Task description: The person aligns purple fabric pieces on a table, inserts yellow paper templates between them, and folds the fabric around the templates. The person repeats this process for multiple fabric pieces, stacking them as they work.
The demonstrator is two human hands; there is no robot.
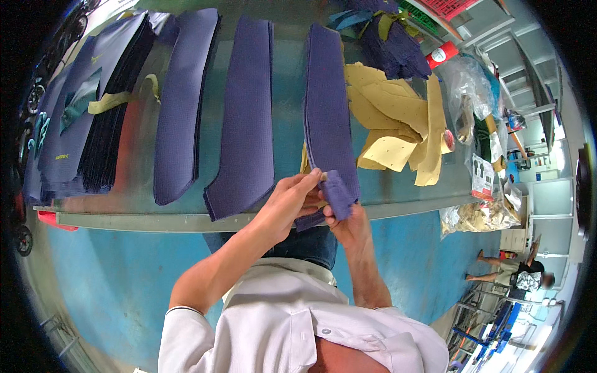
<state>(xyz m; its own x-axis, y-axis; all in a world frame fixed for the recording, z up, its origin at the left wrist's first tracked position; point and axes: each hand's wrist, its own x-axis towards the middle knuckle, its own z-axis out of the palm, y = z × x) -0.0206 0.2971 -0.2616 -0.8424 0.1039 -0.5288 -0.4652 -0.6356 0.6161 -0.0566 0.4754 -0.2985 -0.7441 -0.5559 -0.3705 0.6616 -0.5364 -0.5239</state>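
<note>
A long stack of dark purple-blue fabric panels lies on the table in front of me, its near end at the table's front edge. My left hand pinches the folded-up near end of the top fabric panel between thumb and fingers. On the right side of that same flap, my right hand is closed on its lower corner. A lower corner of the fabric hangs just past the edge, below the hands. Two similar stacks, a middle one and one farther left, lie beside it.
Thick piles of cut fabric fill the table's left end. Yellow perforated sheets lie right of my stack, with a bundle of dark fabric behind. Clear plastic bags stand at the right. A person is far off at the right.
</note>
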